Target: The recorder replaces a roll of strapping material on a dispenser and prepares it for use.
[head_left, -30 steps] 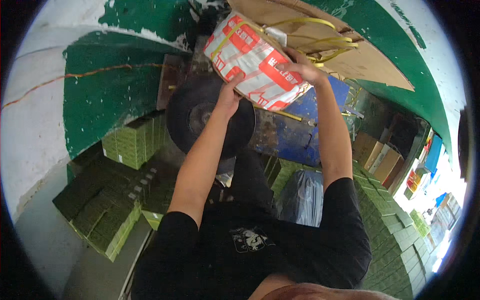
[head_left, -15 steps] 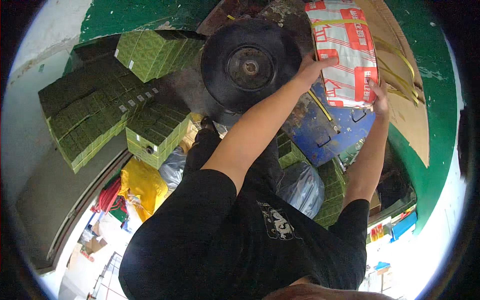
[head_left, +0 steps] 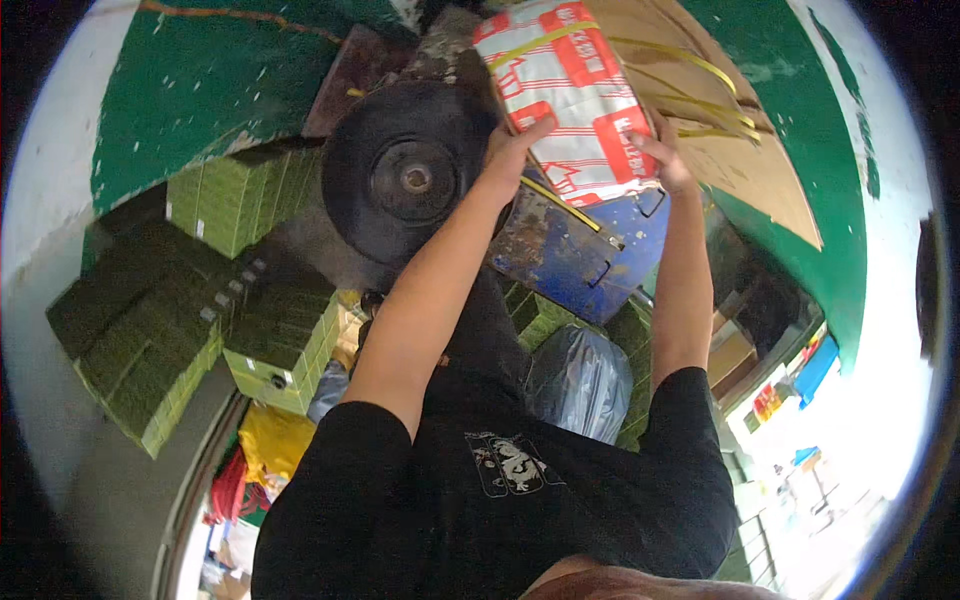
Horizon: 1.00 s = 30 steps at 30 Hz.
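A red and white wrapped package [head_left: 570, 105], bound with a yellow strap, is held between my two hands. Along its left side, my left hand [head_left: 508, 158] grips the edge with the thumb lying over the top face. My right hand [head_left: 667, 158] clasps the lower right side, fingers partly out of sight behind it. Beneath the package lies a scuffed blue panel [head_left: 625, 240] with dark wire handles. A black round disc [head_left: 350, 185] with a hub in its middle is just left of my left hand.
Green patterned cartons [head_left: 150, 350] are stacked at the left. A cardboard sheet [head_left: 770, 195] with loose yellow straps [head_left: 700, 65] leans against the green wall at the right. Near my body are a grey plastic bag [head_left: 585, 385] and a yellow bag [head_left: 275, 440].
The package, still in both hands, appears further left in the picture. The whole view has shifted too, with the disc and cartons now lower and further left.
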Tool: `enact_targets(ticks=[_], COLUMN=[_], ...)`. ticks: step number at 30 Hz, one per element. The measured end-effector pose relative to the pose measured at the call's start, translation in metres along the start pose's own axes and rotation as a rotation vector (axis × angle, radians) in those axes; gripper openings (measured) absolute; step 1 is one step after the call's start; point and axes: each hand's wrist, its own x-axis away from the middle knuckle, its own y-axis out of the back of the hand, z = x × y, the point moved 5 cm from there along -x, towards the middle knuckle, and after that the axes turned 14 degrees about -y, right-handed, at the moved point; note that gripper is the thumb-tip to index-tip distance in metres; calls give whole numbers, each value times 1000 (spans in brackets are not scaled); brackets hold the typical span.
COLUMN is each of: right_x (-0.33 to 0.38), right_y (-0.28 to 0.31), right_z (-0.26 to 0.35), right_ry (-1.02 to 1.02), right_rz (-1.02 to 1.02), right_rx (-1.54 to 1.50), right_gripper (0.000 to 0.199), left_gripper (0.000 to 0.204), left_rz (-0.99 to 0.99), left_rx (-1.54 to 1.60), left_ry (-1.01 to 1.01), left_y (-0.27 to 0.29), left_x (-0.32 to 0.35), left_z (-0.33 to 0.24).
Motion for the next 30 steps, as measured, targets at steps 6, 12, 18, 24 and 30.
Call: enact_targets(ticks=[6,12,18,24,30], right_x=[-5,-2,-9,18,128], right_y=[9,10,6,-22,-97], right_z=[-3,-4,-1,28,43], right_ry=[32,-10,-17,-34,-3], right_rz=[-67,-62,11,-60,-73], right_rx=[185,163,207,44,12], right_gripper=[96,95,92,79,77], left_gripper=[48,51,45,40,61], left_rz=[32,0,12,121,227], left_rx=[42,14,107,37,-115], left_ry=[-6,39,163,87,100], left_y=[-1,5,4,-18,14], left_x=[-2,-3,-6,12,92], left_z=[0,4,2,-41,-103])
